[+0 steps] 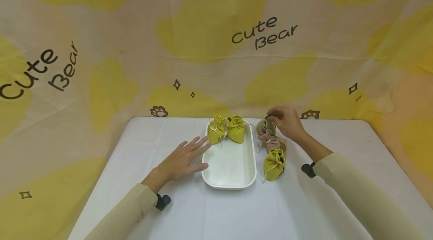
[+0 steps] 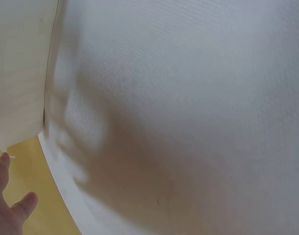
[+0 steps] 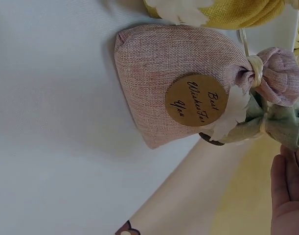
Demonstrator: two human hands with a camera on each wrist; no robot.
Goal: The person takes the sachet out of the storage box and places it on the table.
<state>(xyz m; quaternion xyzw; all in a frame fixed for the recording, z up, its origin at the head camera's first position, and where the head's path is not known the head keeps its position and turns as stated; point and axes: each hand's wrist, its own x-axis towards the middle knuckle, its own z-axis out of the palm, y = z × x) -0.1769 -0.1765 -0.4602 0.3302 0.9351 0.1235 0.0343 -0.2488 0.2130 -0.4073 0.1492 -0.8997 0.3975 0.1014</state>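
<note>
Two yellow drawstring pouches, one at the left (image 1: 216, 133) and one at the right (image 1: 236, 133), sit at the far end of a white tray (image 1: 228, 186). My left hand (image 1: 180, 160) spreads its fingers at the tray's left rim, fingertips near the left pouch. To the right of the tray, my right hand (image 1: 288, 123) pinches the gathered top of a green pouch (image 1: 265, 127). In front of that lies a pink pouch (image 3: 149, 73) with a round "Best Wishes For You" label (image 3: 195, 100). Nearest me in this row is another yellow pouch (image 1: 273, 166).
A white cloth covers the table (image 1: 236, 217). Behind its far edge hangs a patterned backdrop (image 1: 209, 26) in beige and yellow. Dark wrist mounts, one on the left arm (image 1: 163, 202) and one on the right arm (image 1: 308, 170), stick out beside the sleeves.
</note>
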